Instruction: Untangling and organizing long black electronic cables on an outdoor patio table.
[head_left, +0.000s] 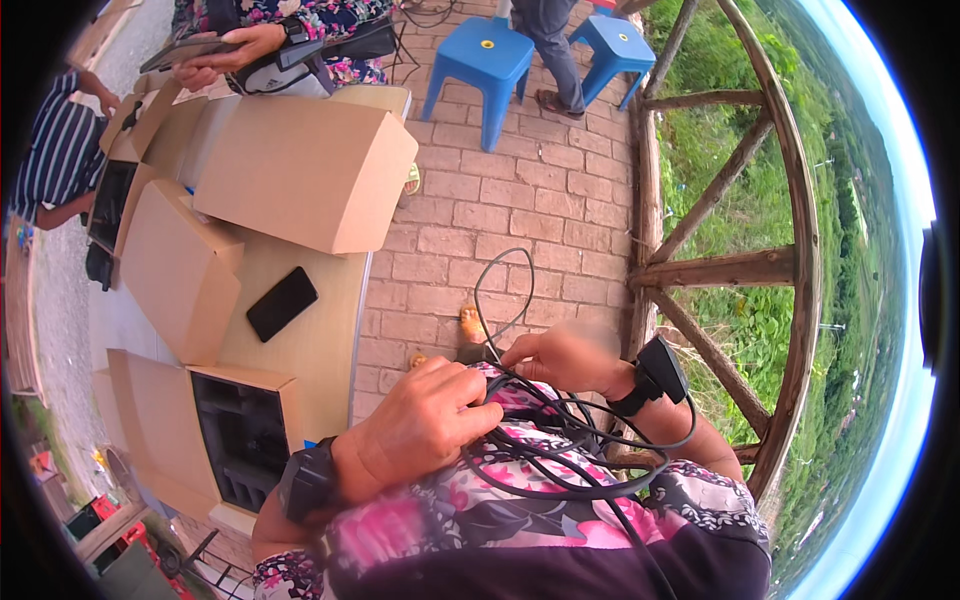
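My left hand (420, 424) is closed on a bundle of looped black cable (555, 487) in front of my chest. Close to its right, my right hand (562, 360) pinches part of the same cable, with one thin loop standing out ahead over the brick floor. A black device is strapped to each of my wrists, and a cable runs from the right one (663, 367). More cable hangs down over my flowered shirt. To the left, a black smartphone (282, 304) lies on the table (330, 337).
Open cardboard boxes (292, 165) cover much of the table, one with a black insert (240, 435). Blue plastic stools (484, 64) stand ahead. A wooden railing (806, 247) runs along the right. One person holds a tablet (184, 52); others stand nearby.
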